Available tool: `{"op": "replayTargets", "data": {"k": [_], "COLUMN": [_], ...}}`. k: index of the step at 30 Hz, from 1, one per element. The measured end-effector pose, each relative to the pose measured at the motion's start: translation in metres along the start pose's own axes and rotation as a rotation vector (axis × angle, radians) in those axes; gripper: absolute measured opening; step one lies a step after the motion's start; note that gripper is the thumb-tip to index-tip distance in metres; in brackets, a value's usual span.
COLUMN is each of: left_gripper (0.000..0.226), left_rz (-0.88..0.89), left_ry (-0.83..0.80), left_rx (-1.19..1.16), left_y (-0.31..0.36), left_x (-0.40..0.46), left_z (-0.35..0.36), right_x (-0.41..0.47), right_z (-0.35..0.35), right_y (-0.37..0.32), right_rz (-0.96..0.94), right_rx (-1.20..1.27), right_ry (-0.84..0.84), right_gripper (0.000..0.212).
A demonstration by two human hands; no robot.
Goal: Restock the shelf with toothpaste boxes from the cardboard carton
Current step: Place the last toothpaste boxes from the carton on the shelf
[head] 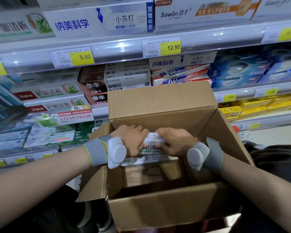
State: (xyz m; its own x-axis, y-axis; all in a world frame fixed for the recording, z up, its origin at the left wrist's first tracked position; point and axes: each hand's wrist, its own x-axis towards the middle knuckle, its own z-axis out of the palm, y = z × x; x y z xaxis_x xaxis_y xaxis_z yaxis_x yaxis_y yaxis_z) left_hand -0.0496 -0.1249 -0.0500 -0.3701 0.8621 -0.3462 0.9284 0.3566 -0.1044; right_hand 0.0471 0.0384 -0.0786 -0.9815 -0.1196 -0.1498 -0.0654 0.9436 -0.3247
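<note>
The stack of toothpaste boxes sits in the open cardboard carton, against its far wall, below the shelf. Gripped only from its ends, the stack could buckle and drop boxes as it rises. The left hand and right hand curl round opposite ends, wrists bent downward, forearms reaching in from either side

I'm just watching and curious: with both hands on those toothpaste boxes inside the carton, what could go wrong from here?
1. The left hand and right hand grip a stack of toothpaste boxes from its ends; the lower ones could slip out and fall back.
2. The carton has a tall raised flap between the hands and the shelf; the stack might catch on it.
</note>
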Motion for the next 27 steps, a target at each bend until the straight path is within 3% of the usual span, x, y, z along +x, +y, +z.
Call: {"op": "replayTargets", "data": {"k": [4, 8, 11, 13, 18, 21, 27], "left_gripper": [0.046, 0.043, 0.045, 0.042, 0.043, 0.055, 0.047], "left_rz": [0.005, 0.096, 0.171, 0.175, 0.147, 0.102, -0.033], "left_ry": [0.174, 0.405, 0.511, 0.536, 0.579, 0.57, 0.566], "left_rx": [-0.038, 0.071, 0.117, 0.142, 0.172, 0.099, 0.12], "left_y": [0.003, -0.002, -0.011, -0.016, -0.033, -0.043, -0.07], "left_x": [-0.005, -0.009, -0.011, -0.013, -0.022, -0.029, -0.049], "left_z": [-0.008, -0.021, -0.026, -0.031, -0.049, -0.06, -0.076], "right_x": [-0.005, -0.01, -0.013, -0.014, -0.005, 0.007, 0.035], "right_z": [-0.015, -0.034, -0.045, -0.051, -0.073, -0.086, -0.107], "right_y": [0.0, -0.002, -0.008, -0.013, -0.027, -0.037, -0.063], "right_rz": [0.018, 0.027, 0.018, 0.021, -0.021, -0.051, -0.079], "right_rx": [-0.016, -0.027, -0.05, -0.062, -0.078, -0.062, -0.162], "right_ry": [-0.008, 0.017, 0.064, 0.091, 0.179, 0.223, 0.304], "right_gripper": [0.05, 0.042, 0.054, 0.055, 0.033, 0.041, 0.05]}}
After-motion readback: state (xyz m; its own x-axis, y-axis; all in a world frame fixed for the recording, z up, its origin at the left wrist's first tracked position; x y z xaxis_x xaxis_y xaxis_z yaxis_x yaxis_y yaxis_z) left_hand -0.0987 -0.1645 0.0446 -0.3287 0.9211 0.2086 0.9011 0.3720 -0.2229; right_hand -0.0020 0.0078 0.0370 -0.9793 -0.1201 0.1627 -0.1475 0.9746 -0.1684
